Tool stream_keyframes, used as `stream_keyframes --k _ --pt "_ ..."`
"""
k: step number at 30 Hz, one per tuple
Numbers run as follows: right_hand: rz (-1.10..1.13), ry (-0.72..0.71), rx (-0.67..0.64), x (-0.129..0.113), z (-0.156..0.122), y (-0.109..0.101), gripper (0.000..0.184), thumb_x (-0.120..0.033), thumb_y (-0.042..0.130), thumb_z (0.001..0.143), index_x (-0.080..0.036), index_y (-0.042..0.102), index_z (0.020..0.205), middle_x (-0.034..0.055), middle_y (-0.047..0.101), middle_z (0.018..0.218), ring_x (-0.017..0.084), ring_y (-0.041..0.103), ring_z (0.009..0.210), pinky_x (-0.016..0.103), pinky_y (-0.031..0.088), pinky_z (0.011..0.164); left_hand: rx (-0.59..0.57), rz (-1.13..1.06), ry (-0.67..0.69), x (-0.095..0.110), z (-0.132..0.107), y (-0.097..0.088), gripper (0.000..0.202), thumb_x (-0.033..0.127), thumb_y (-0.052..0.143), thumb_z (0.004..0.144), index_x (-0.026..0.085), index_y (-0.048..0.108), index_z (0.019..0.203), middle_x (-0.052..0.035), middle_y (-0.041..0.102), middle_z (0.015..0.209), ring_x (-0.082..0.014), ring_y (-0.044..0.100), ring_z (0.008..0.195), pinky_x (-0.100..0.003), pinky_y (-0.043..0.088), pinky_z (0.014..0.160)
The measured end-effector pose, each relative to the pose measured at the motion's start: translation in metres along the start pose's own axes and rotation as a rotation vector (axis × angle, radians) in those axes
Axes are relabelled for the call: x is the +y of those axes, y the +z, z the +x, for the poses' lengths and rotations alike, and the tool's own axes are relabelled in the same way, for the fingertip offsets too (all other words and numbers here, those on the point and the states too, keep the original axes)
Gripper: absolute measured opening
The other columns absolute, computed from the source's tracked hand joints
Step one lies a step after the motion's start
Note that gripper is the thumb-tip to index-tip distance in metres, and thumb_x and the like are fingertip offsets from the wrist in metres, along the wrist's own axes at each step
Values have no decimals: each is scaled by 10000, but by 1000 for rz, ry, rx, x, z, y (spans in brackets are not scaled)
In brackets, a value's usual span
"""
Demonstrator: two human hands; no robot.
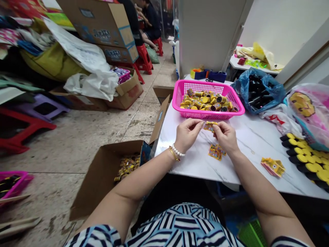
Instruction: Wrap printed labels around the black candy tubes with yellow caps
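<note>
Above the white surface (pixel 190 168), the right hand (pixel 227 136) has its fingers pinched closed on a small yellow printed label (pixel 210 127); the left hand (pixel 188 135) brings its fingertips together beside it, whether gripping anything I can't tell. The label looks light, thin and bendable, probably easily creased, so best taken by an edge. Similar labels (pixel 215 152) lie just below; beyond stands a pink basket (pixel 195 114).

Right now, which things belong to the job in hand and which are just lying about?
Likely the job's: printed yellow piece in the right hand; loose pieces; pink basket; small yellow containers.
Likely lying about: purple stool; white sack; stacked cartons.
</note>
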State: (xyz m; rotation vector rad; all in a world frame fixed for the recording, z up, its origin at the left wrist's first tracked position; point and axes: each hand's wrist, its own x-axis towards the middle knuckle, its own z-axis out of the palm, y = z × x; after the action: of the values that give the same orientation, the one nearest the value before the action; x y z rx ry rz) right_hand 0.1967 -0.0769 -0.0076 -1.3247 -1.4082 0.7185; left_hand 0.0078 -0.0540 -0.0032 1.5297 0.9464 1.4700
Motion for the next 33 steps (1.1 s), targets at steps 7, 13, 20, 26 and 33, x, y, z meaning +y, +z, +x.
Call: stream_keyframes --k 7,13,20,26,33 --pt "-86 -72 -17 1 -5 7 301 -502 671 949 -212 688 870 -9 646 711 143 568 632 282 461 628 -68 35 32 1 1 -2 157 310 808 859 212 855 972 -70 761 926 -163 677 848 -276 529 774" --pt "-269 -261 -52 -5 -7 9 306 -479 623 992 -217 735 880 32 707 792 165 597 703 311 493 700 -151 -104 -212 0 3 -2 199 338 870 769 161 826 848 -54 759 801 -113 610 659 -233 470 614" --pt "-772 -244 -100 2 22 -57 330 -421 782 847 -223 778 1111 101 732 1102 232 672 898 373 547 818 -219 -381 -656 -13 23 -10 295 331 888 726 116 795 905 -110 793 935 -28 488 474 -163 203 382" --pt "-917 -142 -317 29 30 -60 167 -306 707 863 -199 782 966 65 726 858 192 625 738 330 492 738 -340 -543 -840 -24 31 -14 226 248 835 775 99 810 942 -134 797 1032 2 444 484 -118 180 362" --pt "-962 -185 -399 32 29 -60 404 -232 763 756 -178 720 1153 98 715 977 234 646 861 354 511 802 -258 -692 -946 -16 37 -14 72 89 774 813 82 736 874 -55 724 782 16 369 426 -85 155 340"
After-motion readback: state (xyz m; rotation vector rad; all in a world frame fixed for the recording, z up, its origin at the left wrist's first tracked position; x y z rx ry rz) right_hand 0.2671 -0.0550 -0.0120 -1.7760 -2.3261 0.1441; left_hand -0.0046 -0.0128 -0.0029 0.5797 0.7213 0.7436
